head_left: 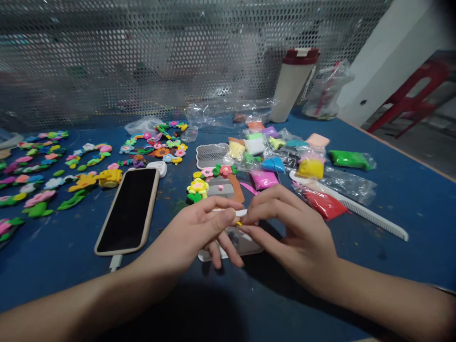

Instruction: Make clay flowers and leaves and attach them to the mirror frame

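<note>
Between my two hands is a tiny yellow piece of modelling clay. My left hand has its thumb and forefinger closed at the piece, with the other fingers hanging loose below. From the other side, my right hand pinches it with thumb and fingertips. Beneath and just beyond the hands lies a small mirror, its rim decorated with a yellow flower, pink flowers, green leaves and brown clay. A clear, white-edged tray-like piece is partly hidden under my fingers.
A phone with a cable lies left, near several colourful clay-decorated pieces. To the right are bagged clay packets, including red and green, and a white comb. A tumbler stands behind, before a perforated metal panel.
</note>
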